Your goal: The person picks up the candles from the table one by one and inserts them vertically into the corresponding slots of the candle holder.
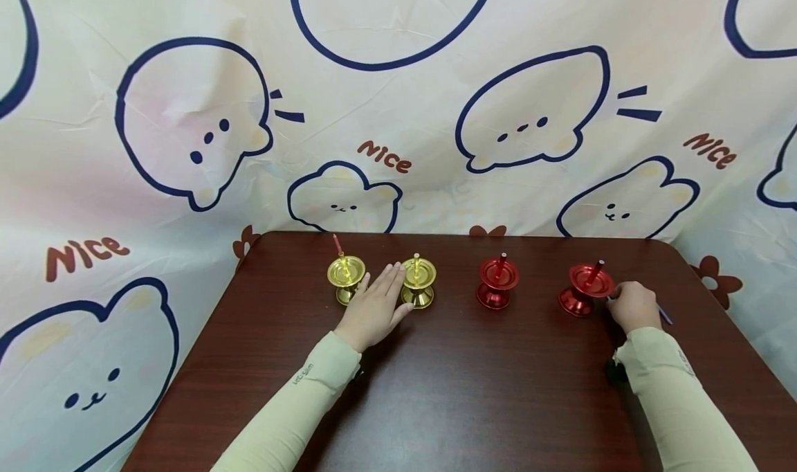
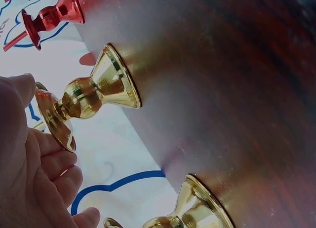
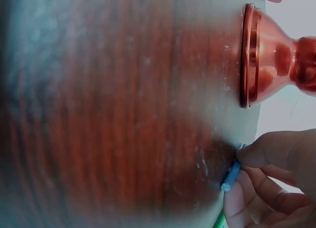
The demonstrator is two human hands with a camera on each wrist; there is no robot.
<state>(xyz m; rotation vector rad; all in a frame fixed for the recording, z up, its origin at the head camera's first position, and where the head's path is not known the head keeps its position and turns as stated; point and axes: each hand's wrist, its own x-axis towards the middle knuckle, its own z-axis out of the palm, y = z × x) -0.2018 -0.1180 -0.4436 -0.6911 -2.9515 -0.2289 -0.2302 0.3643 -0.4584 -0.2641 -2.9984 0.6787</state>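
Two gold candle holders stand at the left, the left one [image 1: 346, 270] with a thin red candle leaning up from it, the right one [image 1: 418, 295] with a short yellow candle. My left hand [image 1: 372, 311] reaches between them, fingers extended; in the left wrist view the thumb and fingers are right at the saucer rim of the right gold holder [image 2: 84, 97]. At the right, my right hand [image 1: 634, 306] is beside the outer red candle holder [image 1: 579, 299]. Its thumb and fingers pinch a small blue candle [image 3: 231, 176] low over the tabletop.
Another red candle holder [image 1: 494, 293], bearing a red candle, stands inward of the outer red one. A thin bluish stick [image 1: 665, 314] shows just right of my right hand, and a green stick [image 3: 219, 221] lies under its fingers. Behind the dark wooden table [image 1: 473, 382] hangs a printed cloth [image 1: 429, 112].
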